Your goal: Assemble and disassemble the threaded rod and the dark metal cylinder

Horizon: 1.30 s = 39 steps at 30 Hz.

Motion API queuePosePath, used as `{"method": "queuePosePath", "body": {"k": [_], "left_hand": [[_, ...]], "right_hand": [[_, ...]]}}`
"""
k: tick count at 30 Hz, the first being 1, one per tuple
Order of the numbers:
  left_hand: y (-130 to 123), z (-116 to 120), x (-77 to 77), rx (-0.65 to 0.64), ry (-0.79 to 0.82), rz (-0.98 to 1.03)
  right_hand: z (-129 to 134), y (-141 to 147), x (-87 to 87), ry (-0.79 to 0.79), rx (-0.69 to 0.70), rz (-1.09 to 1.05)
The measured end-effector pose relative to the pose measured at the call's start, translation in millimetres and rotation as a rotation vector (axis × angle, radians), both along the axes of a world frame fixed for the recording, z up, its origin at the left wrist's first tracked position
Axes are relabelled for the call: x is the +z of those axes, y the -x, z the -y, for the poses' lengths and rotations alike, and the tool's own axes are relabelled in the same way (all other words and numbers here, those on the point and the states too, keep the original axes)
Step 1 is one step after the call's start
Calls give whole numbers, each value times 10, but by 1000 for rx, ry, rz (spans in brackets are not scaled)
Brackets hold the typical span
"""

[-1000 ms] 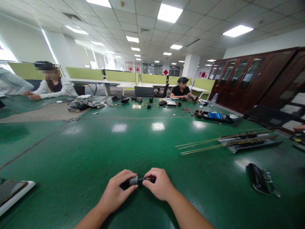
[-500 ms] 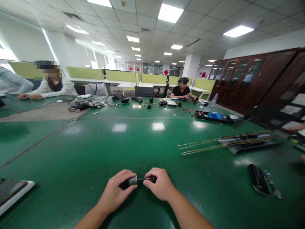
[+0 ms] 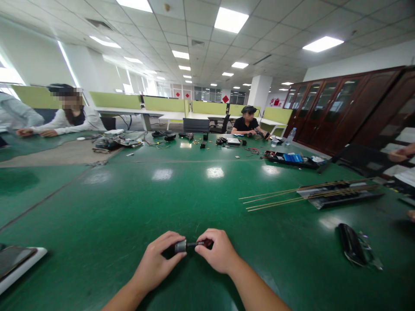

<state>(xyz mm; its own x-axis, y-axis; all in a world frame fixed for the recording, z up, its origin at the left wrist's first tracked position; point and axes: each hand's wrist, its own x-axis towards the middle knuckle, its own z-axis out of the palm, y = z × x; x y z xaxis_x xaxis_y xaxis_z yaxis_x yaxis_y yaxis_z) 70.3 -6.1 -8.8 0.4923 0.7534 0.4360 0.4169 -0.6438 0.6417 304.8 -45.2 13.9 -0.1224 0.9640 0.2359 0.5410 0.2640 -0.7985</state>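
Low in the middle of the head view, both hands are on a small dark piece above the green table [image 3: 129, 207]. Thumb and fingers of my left hand [image 3: 155, 259] pinch a grey metal cylinder [image 3: 180, 246] with a black end, which looks like a small motor. From its right side a thin black shaft [image 3: 191, 245] runs to my right hand [image 3: 218, 251]. That hand grips the shaft's other end, with a dark reddish part [image 3: 208, 243] showing between its fingers. Whether shaft and cylinder are one piece I cannot tell.
Thin brass-coloured rods [image 3: 269, 200] lie across a dark metal tray [image 3: 320, 201] at right. Nearer is a black case [image 3: 350, 244] with glasses beside it. A white-edged device [image 3: 32, 261] sits at left. Co-workers [image 3: 248, 123] sit along the far side, near scattered parts and a parts tray [image 3: 292, 159].
My hands and the held piece stay almost still. At the right edge, another person's hand has come further into view. The hands of the person at left have shifted slightly left.
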Motion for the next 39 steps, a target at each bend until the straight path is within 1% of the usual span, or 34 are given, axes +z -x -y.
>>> {"method": "queuePosePath", "body": {"k": [9,17,27,39], "left_hand": [[1,-16,-15,3,-15,8],[0,-23,-11,10,-23,3],[23,-23,-23,5,17,-4],[25,-37,-39,-9,25,-8]], "right_hand": [[2,3,25,11,-1,-5],[-9,-3,-7,5,-3,-2],[-7,-4,5,0,5,-16],[-19,-6,-42,-15,4,-5]]}}
